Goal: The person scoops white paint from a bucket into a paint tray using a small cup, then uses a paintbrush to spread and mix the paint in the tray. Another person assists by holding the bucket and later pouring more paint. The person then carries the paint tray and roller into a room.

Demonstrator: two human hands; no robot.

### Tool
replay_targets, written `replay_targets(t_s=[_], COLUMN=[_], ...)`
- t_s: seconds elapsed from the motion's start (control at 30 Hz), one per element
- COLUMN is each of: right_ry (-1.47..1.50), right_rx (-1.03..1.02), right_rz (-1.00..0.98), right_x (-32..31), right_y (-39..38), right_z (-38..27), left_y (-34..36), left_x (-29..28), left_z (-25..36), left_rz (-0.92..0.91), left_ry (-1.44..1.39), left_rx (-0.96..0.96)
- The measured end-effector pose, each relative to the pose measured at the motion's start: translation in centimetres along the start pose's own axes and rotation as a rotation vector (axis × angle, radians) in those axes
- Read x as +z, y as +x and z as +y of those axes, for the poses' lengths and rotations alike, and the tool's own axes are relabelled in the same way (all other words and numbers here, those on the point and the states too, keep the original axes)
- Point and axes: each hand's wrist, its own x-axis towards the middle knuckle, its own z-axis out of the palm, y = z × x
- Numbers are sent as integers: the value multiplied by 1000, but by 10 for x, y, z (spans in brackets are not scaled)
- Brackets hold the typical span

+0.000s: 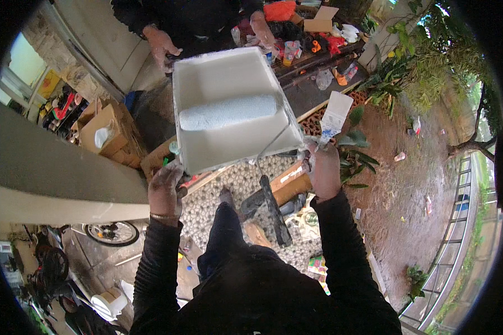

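A paint tray (229,67) coated in white paint is held up in front of me. My left hand (166,184) is closed on its near left corner and my right hand (323,167) on its near right corner. Across the tray lies a pale paint roller (229,112). Its wire frame runs over the near edge to a black handle (275,212) hanging toward my legs. Just beyond my right hand is a flat white piece (336,114) with blue marks; I cannot tell whether my fingers touch it.
Opposite me stands another person, one hand (162,46) by the tray's far left corner, the other (261,30) beyond its far edge. Clutter and an open cardboard box (321,22) cover a ledge. Left are a carton (109,134), a wheel (112,232) and a white bucket (109,303). Plants (394,84) grow right.
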Motion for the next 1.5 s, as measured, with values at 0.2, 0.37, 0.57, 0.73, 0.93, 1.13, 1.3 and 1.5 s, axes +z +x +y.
replay_targets(t_s=[0.2, 0.37, 0.57, 0.73, 0.93, 1.13, 1.3, 1.5], right_ry=[10, -68, -277, -121, -153, -267, -168, -204], right_rx=[108, 102, 125, 32, -17, 190, 359, 347], right_rz=[1, -3, -64, -92, -279, -372, -467, -589], right_x=[54, 98, 177, 219, 256, 309, 347, 396], right_y=[64, 106, 152, 198, 258, 324, 381, 431], right_z=[-18, -28, -92, -90, -104, -160, -167, -186], left_y=[56, 99, 156, 197, 236, 271, 301, 344], left_x=[-6, -9, -13, -25, -20, 4, 14, 19], left_z=[30, 64, 117, 123, 142, 187, 220, 257], left_rz=[48, -1, 115, 159, 192, 366, 444, 537], left_ry=[-50, 275, -55, -70, -182, -150, -282, -218], left_rx=[-84, 100, -272, -243, -156, -192, -231, -226])
